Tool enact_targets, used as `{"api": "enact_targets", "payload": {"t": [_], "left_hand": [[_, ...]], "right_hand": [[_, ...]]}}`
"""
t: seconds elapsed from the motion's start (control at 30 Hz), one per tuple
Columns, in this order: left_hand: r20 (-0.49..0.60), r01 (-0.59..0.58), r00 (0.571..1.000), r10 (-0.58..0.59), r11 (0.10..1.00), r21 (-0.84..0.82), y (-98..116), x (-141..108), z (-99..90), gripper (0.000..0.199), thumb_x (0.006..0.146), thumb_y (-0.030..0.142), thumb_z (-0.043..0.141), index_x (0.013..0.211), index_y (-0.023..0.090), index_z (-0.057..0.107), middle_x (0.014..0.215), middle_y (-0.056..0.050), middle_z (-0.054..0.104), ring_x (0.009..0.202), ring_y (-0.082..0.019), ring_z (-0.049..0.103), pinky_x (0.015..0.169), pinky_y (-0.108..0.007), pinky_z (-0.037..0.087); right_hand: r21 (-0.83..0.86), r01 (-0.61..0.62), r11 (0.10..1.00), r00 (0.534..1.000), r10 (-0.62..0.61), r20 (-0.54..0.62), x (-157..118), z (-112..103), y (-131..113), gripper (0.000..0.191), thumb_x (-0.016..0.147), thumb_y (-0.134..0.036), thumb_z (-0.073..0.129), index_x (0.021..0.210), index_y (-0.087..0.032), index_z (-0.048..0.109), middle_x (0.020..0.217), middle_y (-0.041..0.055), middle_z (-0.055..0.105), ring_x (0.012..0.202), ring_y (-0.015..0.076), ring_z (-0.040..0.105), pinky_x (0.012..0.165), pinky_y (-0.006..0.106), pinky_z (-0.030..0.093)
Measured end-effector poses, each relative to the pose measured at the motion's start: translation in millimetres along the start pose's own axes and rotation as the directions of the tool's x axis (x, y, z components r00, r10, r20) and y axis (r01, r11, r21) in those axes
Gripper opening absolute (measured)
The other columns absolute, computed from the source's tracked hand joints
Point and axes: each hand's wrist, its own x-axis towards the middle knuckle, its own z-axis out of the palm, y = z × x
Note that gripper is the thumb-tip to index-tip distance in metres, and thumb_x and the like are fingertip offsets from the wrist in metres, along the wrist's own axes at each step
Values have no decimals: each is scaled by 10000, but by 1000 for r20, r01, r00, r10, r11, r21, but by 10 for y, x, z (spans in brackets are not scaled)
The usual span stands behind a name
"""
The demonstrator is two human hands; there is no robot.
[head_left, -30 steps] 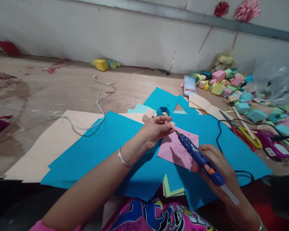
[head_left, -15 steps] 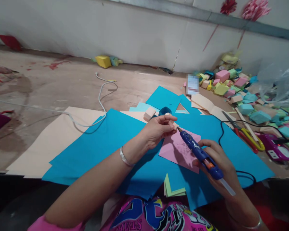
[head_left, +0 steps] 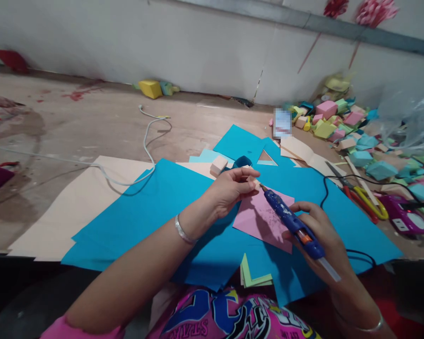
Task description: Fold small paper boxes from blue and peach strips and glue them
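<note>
My left hand (head_left: 233, 190) pinches a small peach paper piece (head_left: 255, 182) above the blue sheets (head_left: 137, 212). Wrapped around a blue glue gun (head_left: 286, 214) is my right hand (head_left: 321, 240). The gun's nozzle is at the paper piece, beside my left fingertips; whether they touch is too small to tell. Beneath the gun lies a pink sheet (head_left: 265, 219) with a speckled patch. A peach paper box (head_left: 219, 165) and a dark blue folded piece (head_left: 242, 163) sit just beyond my left hand.
Many coloured paper boxes (head_left: 327, 109) are heaped at the back right. Scissors (head_left: 356, 197), a purple power socket (head_left: 408, 216) and a black cord lie on the right. A white cable (head_left: 146, 136) crosses the left side. Peach sheets (head_left: 56, 212) extend at the left.
The glue gun's rear has shifted slightly left and up with my right hand. My left hand keeps its pinch in nearly the same place.
</note>
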Motion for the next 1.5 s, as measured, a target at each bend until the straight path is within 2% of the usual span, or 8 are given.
{"api": "enact_targets", "payload": {"t": [0.53, 0.87, 1.07, 1.2, 1.27, 1.33, 1.4, 1.5], "left_hand": [[-18, -12, 1000, 12, 1000, -9, 21, -15, 24, 189, 665, 25, 779, 817, 116, 713, 739, -33, 609, 705, -128, 614, 742, -301, 511], [-18, -10, 1000, 11, 999, 34, 24, -35, 38, 183, 667, 4, 744, 810, 111, 708, 741, -44, 620, 713, -146, 632, 726, -304, 507], [-120, -88, 989, 87, 996, 2, 68, -20, 41, 192, 673, 7, 754, 820, 127, 722, 712, -4, 573, 702, -121, 607, 765, -314, 513], [-188, -119, 976, 111, 992, -31, 108, -1, 39, 163, 722, 24, 714, 844, 132, 724, 743, -30, 625, 693, -115, 604, 760, -306, 508], [-192, -112, 976, 102, 993, -38, 115, 2, 41, 144, 746, 49, 705, 864, 131, 721, 744, -44, 646, 681, -119, 605, 749, -308, 507], [-188, -112, 977, 102, 993, -44, 114, 2, 42, 158, 743, 58, 716, 884, 130, 715, 724, -37, 642, 663, -116, 600, 744, -307, 508], [-175, -105, 980, 95, 993, -45, 108, -1, 43, 187, 736, 63, 726, 909, 131, 707, 717, -32, 640, 653, -113, 600, 740, -303, 511], [-152, -78, 986, 73, 997, -29, 96, -10, 47, 255, 728, 60, 722, 970, 137, 697, 722, -25, 638, 640, -115, 603, 727, -305, 519]], "right_hand": [[12, -11, 1000, 994, 9, 113, -39, -66, 22, 107, 904, -263, 614, 892, -231, 513, 1196, 114, 510, 1064, 264, 585, 838, 388, 517], [-15, -6, 1000, 999, 7, 47, -16, -63, 30, 106, 897, -272, 615, 872, -225, 523, 1186, 111, 531, 1076, 269, 582, 841, 384, 517], [-102, 51, 994, 983, -32, 181, -3, -88, 71, 39, 900, -255, 574, 918, -221, 568, 1131, 114, 565, 1046, 267, 596, 809, 378, 534], [-249, 113, 962, 971, -54, 235, 0, -136, 165, 332, 821, -337, 692, 1101, -185, 598, 1152, 149, 592, 1070, 323, 584, 858, 467, 534], [-229, 199, 953, 933, -113, 342, 10, -226, 208, 677, 754, -419, 775, 1337, -186, 523, 1309, 176, 553, 1213, 362, 534, 949, 509, 516], [-163, 294, 942, 879, -200, 433, 57, -356, 225, 835, 753, -452, 783, 1473, -233, 420, 1461, 168, 465, 1333, 361, 461, 1013, 505, 493], [-132, 348, 928, 871, -268, 411, 181, -493, 212, 665, 844, -384, 704, 1455, -281, 463, 1482, 137, 464, 1322, 324, 490, 996, 466, 508], [-164, 351, 922, 925, -314, 213, 540, -620, 156, 347, 929, -277, 584, 1270, -313, 640, 1225, 97, 635, 1081, 251, 631, 849, 391, 544]]}}
